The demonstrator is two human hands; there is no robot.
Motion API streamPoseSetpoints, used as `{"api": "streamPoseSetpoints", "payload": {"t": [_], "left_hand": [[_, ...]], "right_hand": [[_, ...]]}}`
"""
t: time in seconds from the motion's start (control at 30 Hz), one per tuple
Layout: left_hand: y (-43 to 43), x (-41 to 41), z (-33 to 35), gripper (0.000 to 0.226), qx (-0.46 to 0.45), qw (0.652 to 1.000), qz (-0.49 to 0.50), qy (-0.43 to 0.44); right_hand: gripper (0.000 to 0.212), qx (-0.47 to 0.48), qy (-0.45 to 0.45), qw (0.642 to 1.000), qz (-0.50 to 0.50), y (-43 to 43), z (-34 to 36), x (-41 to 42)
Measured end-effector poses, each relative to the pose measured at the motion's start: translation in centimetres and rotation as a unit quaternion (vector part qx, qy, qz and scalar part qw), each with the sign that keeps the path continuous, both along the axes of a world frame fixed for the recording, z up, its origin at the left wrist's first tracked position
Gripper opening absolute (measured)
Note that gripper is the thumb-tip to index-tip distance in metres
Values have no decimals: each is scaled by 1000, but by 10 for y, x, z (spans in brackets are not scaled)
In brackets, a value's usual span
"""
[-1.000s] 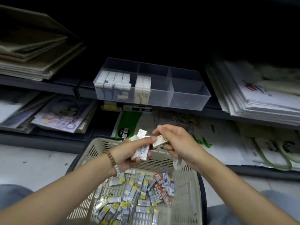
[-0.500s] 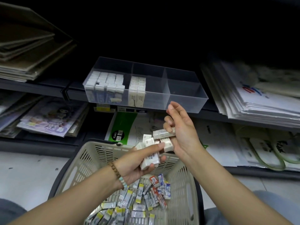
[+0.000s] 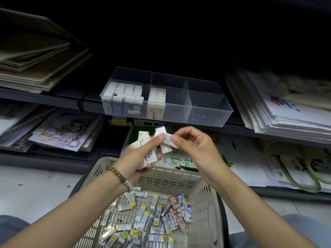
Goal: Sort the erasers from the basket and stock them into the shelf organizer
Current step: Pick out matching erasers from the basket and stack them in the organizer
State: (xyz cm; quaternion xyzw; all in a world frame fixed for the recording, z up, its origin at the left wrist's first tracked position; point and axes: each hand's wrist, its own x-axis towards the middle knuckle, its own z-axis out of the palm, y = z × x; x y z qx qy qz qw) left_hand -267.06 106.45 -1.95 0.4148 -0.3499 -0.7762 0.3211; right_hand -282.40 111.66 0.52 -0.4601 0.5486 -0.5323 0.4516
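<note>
Right hand [image 3: 195,149]: lowered back to bundle, pinches one white eraser [image 3: 168,138].
Left hand [image 3: 134,161]: grips eraser stack [image 3: 143,138].
Organizer [image 3: 206,115]: stock unchanged; sorting continues.

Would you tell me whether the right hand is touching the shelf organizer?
Apart. The head view shows the right hand below the shelf organizer, with the shelf edge visible between them.

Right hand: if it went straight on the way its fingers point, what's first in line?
The right hand pinches a white eraser, fingers aimed left. First in line: the bundle of erasers gripped in the left hand, near its thumb. They look nearly touching, though depth is unclear.
</note>
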Motion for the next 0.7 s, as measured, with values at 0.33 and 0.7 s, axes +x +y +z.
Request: {"api": "streamPoseSetpoints", "payload": {"t": [0.33, 0.7], "left_hand": [[-8, 4, 5, 67, -94, 986, -26, -134], [-15, 5, 6, 61, -127, 983, -55, -124]], "right_hand": [[39, 60, 19, 996, 62, 0, 0, 3], [29, 84, -108, 991, 0, -10, -6, 3]]}}
